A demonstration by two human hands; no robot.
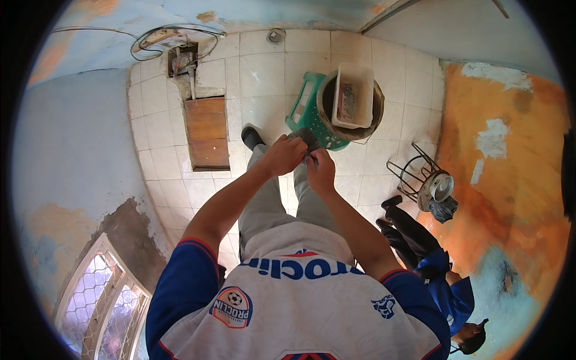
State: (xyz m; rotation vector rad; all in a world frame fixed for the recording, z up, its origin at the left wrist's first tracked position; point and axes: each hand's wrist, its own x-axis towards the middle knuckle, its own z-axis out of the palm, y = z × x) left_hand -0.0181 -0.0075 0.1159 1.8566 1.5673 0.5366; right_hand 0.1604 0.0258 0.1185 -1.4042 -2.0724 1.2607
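Both of my hands are closed on a dark grey crumpled piece, like a cloth or thin sheet [307,138], held in front of my body. My left hand [288,155] grips its left side with bent fingers. At its lower right edge, my right hand [321,170] pinches it. Just beyond my hands stands a green plastic stool [303,108] bearing a round bucket [377,114]. A whitish rectangular tub [361,75] rests on top of the bucket, with something greyish inside. The exact material of the dark piece is too small to tell.
A brown wooden panel [208,133] lies in the tiled floor at left. Cables [174,33] hang near a wall opening. To the right, a metal-framed stool [414,174] bears a metal pot [441,187] and a dark bag [443,210]. Another person [444,276] stands at lower right.
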